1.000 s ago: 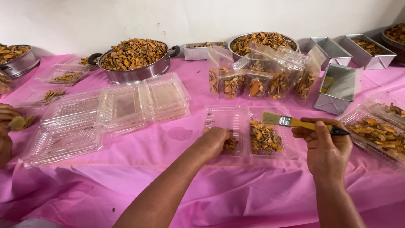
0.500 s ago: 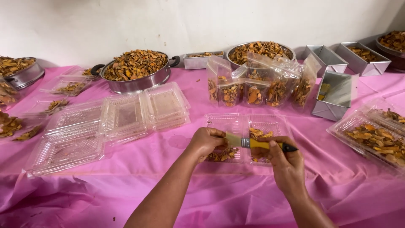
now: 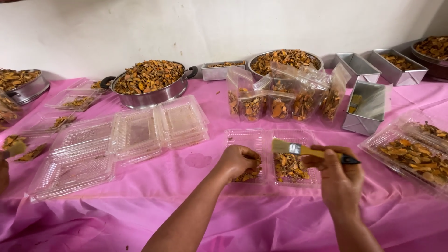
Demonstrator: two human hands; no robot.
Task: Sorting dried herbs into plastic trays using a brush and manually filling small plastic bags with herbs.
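— Any packages?
— An open clear clamshell (image 3: 269, 156) with orange chips at mid-table, empty clear clamshells (image 3: 126, 137) stacked left, clear bags (image 3: 284, 95) of chips standing behind.
— Labels, screens?
— None.

Tablecloth (image 3: 233, 219) bright pink. Brush (image 3: 308, 150): yellow handle, black tip, silver band, pale bristles. Dried pieces (image 3: 289, 166) orange and brown. Clamshell box (image 3: 273, 140) see-through, ribbed lines. Big pot (image 3: 149, 95) shiny silver, black handles. Tins (image 3: 366, 122) grey. Wall (image 3: 140, 28) white.
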